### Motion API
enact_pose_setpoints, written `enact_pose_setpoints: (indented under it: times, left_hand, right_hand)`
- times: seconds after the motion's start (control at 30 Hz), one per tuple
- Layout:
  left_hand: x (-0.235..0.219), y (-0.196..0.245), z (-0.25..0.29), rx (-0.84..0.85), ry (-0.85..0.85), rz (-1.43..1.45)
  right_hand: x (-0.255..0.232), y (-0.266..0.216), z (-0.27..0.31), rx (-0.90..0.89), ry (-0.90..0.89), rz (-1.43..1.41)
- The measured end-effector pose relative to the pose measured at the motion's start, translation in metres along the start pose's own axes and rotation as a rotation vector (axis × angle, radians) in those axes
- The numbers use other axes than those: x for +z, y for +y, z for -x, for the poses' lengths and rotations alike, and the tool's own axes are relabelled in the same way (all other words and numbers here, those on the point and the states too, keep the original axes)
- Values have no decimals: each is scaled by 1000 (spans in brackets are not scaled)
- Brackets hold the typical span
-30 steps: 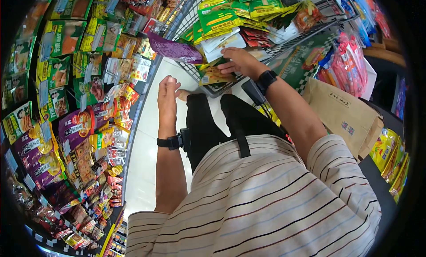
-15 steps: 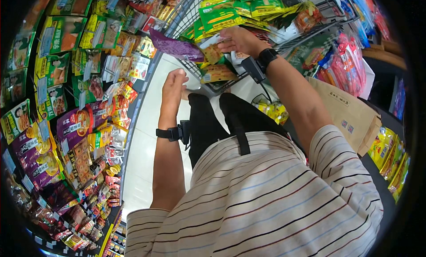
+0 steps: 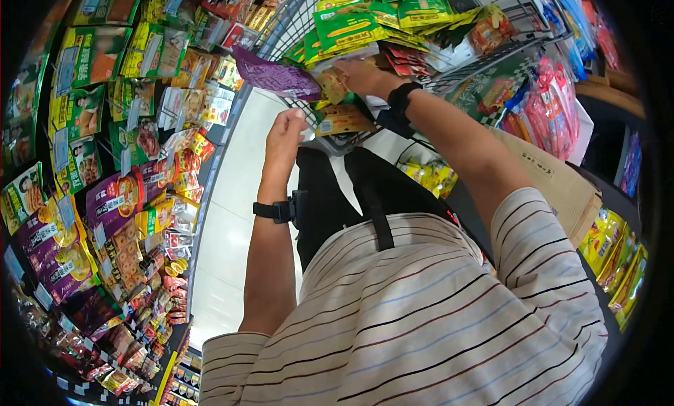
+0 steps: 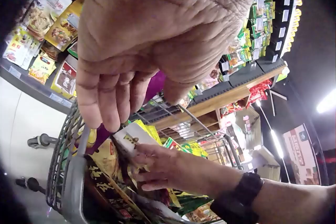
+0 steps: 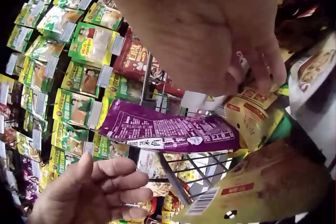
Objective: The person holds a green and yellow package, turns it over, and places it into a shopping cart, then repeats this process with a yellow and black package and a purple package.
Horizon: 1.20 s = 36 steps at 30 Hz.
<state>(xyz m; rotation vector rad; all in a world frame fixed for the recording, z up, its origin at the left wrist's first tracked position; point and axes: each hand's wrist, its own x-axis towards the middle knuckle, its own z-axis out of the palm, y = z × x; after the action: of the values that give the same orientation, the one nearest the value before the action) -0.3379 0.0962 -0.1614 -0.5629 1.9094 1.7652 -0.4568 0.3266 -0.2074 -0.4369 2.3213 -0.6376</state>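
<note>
My right hand (image 3: 358,76) reaches into the near end of a shopping cart (image 3: 338,145). Its bent fingers grip the upper edge of a yellow food packet (image 5: 252,116); the thumb is hidden in the right wrist view. A white packet (image 4: 135,139) lies right beside those fingers in the left wrist view. Next to the yellow packet, a purple pouch (image 5: 170,129) leans over the cart's side. My left hand (image 3: 284,134) hangs outside the cart near its corner, fingers loosely bent and holding nothing. Another yellow packet (image 3: 344,118) stands against the cart's near end.
Green and yellow packets (image 3: 351,27) are heaped farther inside the cart. A shelf wall of hanging food packets (image 3: 98,55) runs along the left. On the right are a brown cardboard box (image 3: 554,174) and pink packages (image 3: 551,111). Pale floor (image 3: 232,244) shows between shelf and legs.
The yellow packet has come up beside the right hand, which rose off the white packet and then lowered to the left. The left hand has shifted slightly right, its fingers more bent.
</note>
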Motion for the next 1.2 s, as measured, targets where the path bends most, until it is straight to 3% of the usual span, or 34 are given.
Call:
enact_pose_setpoints:
  times: [0.03, 0.07, 0.17, 0.27, 0.37, 0.53, 0.63, 0.8, 0.97, 1.07, 1.2]
  left_hand:
    - [-1, -1, 2, -4, 4, 8]
    - [-5, -2, 4, -10, 21, 13]
    - [-10, -9, 8, -21, 47, 27]
    - [-17, -12, 12, -29, 67, 36]
    - [-21, -12, 17, -40, 81, 38]
    - [-28, -19, 21, -64, 102, 57]
    - [-31, -19, 25, -77, 107, 70]
    - [-37, -21, 28, -118, 100, 69]
    - [-41, -24, 29, -139, 77, 69]
    - [-43, -25, 30, -144, 64, 67]
    - [-41, -24, 30, -142, 58, 60]
  right_hand:
    - [4, 4, -9, 17, 45, 17]
    - [4, 6, -23, 48, -20, -3]
    - [28, 30, -37, -93, 153, 16]
    - [21, 16, -35, -16, -20, 118]
    - [24, 2, -29, -2, -58, 252]
    - [44, -4, -37, -180, -100, 637]
    - [59, -8, -40, -178, -112, 777]
    - [75, -3, -57, -189, -177, 907]
    - [66, -6, -56, -150, -239, 859]
    - [71, 20, -59, -301, -51, 693]
    - [49, 11, -45, -325, 117, 726]
